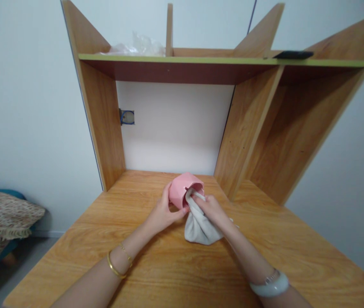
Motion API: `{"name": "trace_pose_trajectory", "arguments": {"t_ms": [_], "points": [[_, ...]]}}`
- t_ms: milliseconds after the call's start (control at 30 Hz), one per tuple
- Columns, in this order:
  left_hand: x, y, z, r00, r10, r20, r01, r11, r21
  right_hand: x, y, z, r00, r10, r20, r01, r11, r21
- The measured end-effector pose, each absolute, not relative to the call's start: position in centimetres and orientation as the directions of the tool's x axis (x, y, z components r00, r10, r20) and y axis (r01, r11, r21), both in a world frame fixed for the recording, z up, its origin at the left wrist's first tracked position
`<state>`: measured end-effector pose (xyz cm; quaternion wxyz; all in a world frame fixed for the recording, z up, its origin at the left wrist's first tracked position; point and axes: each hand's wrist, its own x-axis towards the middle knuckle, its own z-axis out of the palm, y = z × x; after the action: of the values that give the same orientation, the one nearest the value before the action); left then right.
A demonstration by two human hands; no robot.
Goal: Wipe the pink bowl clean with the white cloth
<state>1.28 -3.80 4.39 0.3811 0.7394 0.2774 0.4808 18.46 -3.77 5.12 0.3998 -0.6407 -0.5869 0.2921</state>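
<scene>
Wooden desk (175, 273) under a shelf unit (201, 60) — pink pot (178, 190) with a pale cloth (201, 229) at its mouth.
From my remote seat I have the pink pot at six o'clock of my view, just below centre, tilted, its mouth towards three o'clock. The left hand (165, 209) curls round it from eight o'clock, thumb low by the rim, fingers wrapped along its nine o'clock side and partly hidden. The right hand (213, 208), at the pot's four o'clock, bunches the pale cloth into the mouth — its fingertips are covered, so I cannot tell how tightly they press together. Crumpled clear plastic (140, 46) lies on the shelf unit at eleven o'clock, a flat dark object (294, 54) at two.
</scene>
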Motion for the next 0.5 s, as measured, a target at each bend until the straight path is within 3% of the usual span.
{"name": "trace_pose_trajectory", "arguments": {"t_ms": [100,267,500], "points": [[1.0,-3.7,4.9,0.349,0.790,0.504,0.104,-0.567,0.817,18.2,-3.9,5.5,0.162,0.986,0.030,0.562,-0.067,-0.824],[0.4,-3.5,5.4,0.349,0.786,0.510,0.268,-0.605,0.750,18.2,-4.2,6.4,0.220,0.974,0.055,0.727,-0.126,-0.675],[0.1,-4.6,6.4,0.422,0.786,0.452,0.590,-0.616,0.521,18.5,-4.9,6.9,0.171,0.935,0.311,0.962,-0.090,-0.259]]}}
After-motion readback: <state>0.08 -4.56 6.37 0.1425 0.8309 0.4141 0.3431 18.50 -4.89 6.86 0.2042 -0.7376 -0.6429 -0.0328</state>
